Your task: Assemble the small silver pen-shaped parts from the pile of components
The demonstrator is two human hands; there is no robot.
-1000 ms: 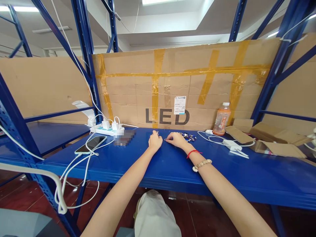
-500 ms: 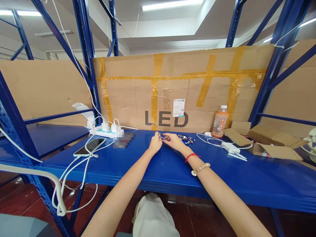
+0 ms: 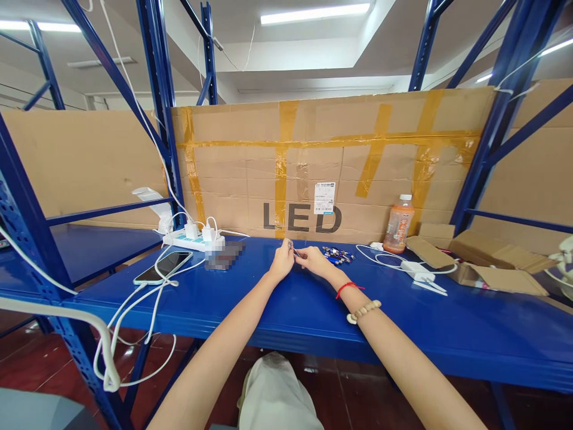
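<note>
Above the middle of the blue shelf top point(image 3: 277, 304), my left hand point(image 3: 282, 260) is closed, pinching a small shiny piece point(image 3: 290, 243) at its fingertips; its kind is too small to tell. My right hand point(image 3: 314, 261) meets it from the right, thumb and fingers pinched on a thin, dark sliver point(image 3: 297, 254) that reaches toward the left fingertips. Whether the sliver and the shiny piece are joined, I cannot tell. Just beyond the right hand lies a loose pile of small blue and silver pieces point(image 3: 339, 255).
Left are a phone point(image 3: 165, 267), white cables and a power strip point(image 3: 193, 240) with plugs. An orange drink bottle point(image 3: 399, 224), a white charger point(image 3: 418, 270) and an open cardboard box point(image 3: 501, 275) stand right. A taped cardboard sheet point(image 3: 224, 185) closes the back.
My right fingers have drawn together into a pinch beside the left fingertips. The left hand stays closed in about the same place. The view has shifted very slightly.
</note>
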